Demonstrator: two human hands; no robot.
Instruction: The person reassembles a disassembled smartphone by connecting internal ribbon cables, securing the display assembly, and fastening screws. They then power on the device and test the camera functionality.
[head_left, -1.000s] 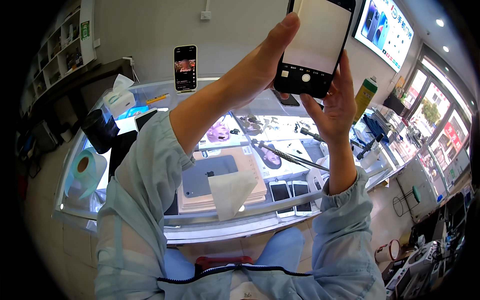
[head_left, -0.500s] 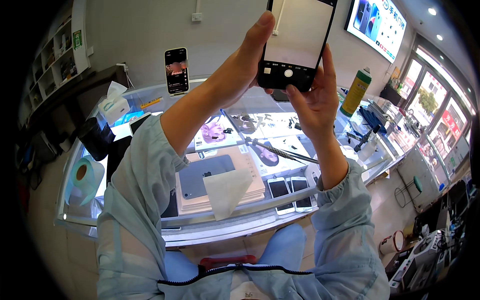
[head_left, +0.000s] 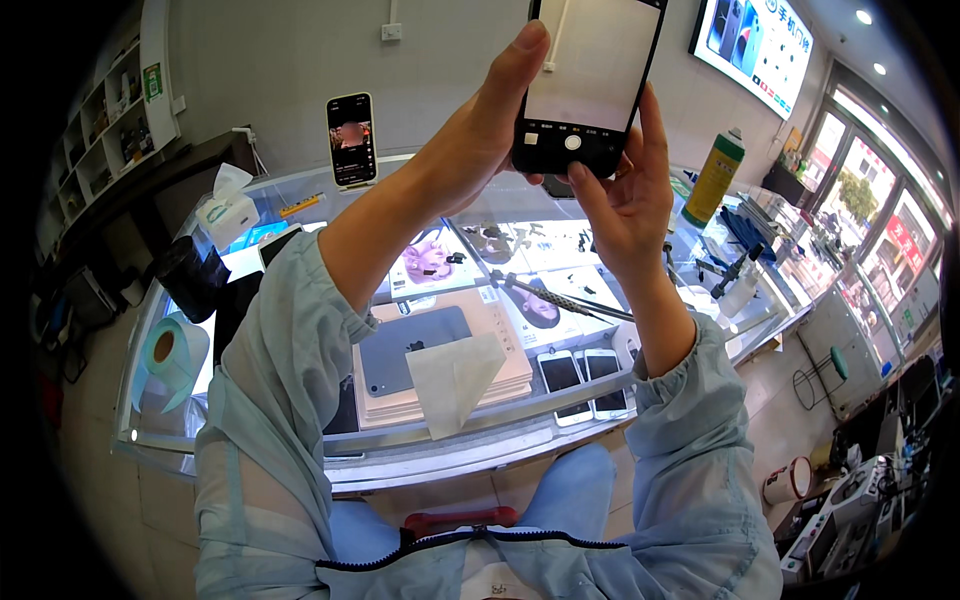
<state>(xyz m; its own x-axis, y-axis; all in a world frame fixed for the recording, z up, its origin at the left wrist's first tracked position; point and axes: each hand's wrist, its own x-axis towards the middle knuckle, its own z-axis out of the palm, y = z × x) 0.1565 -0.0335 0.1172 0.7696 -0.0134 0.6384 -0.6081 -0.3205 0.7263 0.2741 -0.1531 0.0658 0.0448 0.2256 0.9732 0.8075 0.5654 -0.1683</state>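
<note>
Both my hands hold up a black phone, upright and slightly tilted, its top cut off by the picture's edge. Its screen shows a camera view of a pale wall. My left hand grips the phone's left side, thumb along the edge, other fingers mostly hidden behind. At the lower right corner, my right hand has its thumb by the bottom edge and its fingers round the right side. Below lies a lit glass counter with a grey back panel, a white tissue and tweezers.
Another phone stands propped at the counter's back. A tissue box, a black cup and a tape roll are left. At right stand a spray can and a small bottle. Two white phones lie near the front.
The held phone has shifted very slightly left and up in the picture. Both hands keep the same grip, and the things on the counter stay in place.
</note>
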